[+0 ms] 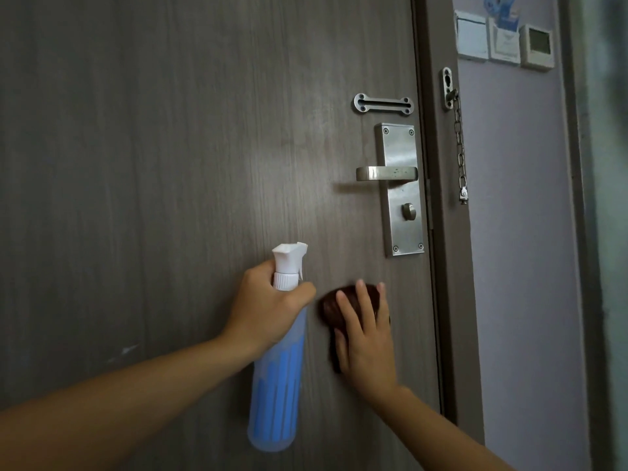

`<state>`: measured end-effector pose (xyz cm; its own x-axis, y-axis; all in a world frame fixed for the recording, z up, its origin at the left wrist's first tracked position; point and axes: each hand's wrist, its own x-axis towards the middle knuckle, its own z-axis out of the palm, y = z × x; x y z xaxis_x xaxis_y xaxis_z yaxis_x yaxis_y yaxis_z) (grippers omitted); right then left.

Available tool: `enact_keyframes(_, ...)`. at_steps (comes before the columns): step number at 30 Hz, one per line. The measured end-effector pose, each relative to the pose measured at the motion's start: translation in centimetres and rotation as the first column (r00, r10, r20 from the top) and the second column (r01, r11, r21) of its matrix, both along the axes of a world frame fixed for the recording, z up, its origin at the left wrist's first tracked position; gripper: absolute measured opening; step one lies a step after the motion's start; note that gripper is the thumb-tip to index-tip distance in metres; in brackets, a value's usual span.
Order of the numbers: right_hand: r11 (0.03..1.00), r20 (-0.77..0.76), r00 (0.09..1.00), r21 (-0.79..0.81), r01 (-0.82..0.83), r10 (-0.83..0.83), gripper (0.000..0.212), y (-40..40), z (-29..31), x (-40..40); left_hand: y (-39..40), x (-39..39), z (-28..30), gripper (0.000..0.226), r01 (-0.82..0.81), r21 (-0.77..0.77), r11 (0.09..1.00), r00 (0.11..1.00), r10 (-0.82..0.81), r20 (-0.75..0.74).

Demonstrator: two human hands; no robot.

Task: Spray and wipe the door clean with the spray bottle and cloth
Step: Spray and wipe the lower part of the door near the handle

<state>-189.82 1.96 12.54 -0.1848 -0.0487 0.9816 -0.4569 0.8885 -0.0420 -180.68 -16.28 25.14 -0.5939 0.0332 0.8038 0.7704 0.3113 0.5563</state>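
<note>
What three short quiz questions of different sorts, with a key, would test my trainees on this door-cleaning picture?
1. True or false: the left hand grips the spray bottle by its neck.
2. What does the right hand press flat against the door?
3. The cloth lies: A) above the door handle, B) below the lock plate, C) on the chain.

Key: 1 true; 2 the cloth; 3 B.

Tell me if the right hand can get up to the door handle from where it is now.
Probably yes. The right hand presses the cloth flat on the door just below the door handle, with only bare door and lock plate between.
</note>
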Motion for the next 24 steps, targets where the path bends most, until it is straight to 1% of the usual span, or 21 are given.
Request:
enact_keyframes(2,1.0,0.016,1.0,0.014,0.004,-0.004,0.056,0.2,-0.7,0.1,0.0,0.1,-0.3,0.024,0.002,-0.016,1.0,1.0,-0.002,0.004)
enact_keyframes(4,1.0,0.016,1.0,-0.018,0.005,-0.004,0.054,0.1,0.8,0.1,0.0,0.2,-0.4,0.028,-0.015,-0.01,1.0,1.0,0.015,0.004)
enact_keyframes(9,0.985,0.002,0.999,-0.17,0.034,-0.034,0.05,0.0,9.3,-0.5,-0.2,0.4,-0.7,0.026,-0.016,-0.029,0.999,1.0,0.016,-0.004)
enact_keyframes(12,0.98,0.004,0.999,-0.196,0.033,-0.033,0.049,0.1,14.3,-0.8,-0.4,0.4,-1.0,0.026,-0.026,-0.051,0.998,1.0,0.026,0.004)
enact_keyframes(14,0.98,-0.01,0.999,-0.197,0.031,-0.033,0.05,0.0,15.6,-1.0,-0.5,0.4,-1.0,0.028,-0.028,-0.055,0.998,1.0,0.029,0.003)
enact_keyframes(16,0.98,-0.026,0.999,-0.198,0.022,-0.028,0.051,-0.3,15.0,-0.9,-0.5,0.5,-1.0,0.029,-0.028,-0.051,0.998,1.0,0.027,-0.003)
enact_keyframes(18,0.986,-0.053,0.999,-0.164,-0.002,-0.007,0.053,-0.6,12.7,-0.8,-0.3,0.5,-0.9,0.027,-0.023,-0.03,0.999,1.0,0.023,-0.014)
enact_keyframes(21,0.997,-0.08,0.995,-0.043,-0.063,0.059,0.055,-0.5,6.3,-0.7,0.3,0.7,-1.1,0.02,0.002,0.007,1.0,1.0,-0.002,-0.026)
enact_keyframes(24,0.998,-0.008,0.998,0.018,-0.057,0.057,0.058,0.9,0.3,-0.5,0.7,0.6,-1.8,0.019,0.009,-0.011,1.0,1.0,-0.009,-0.019)
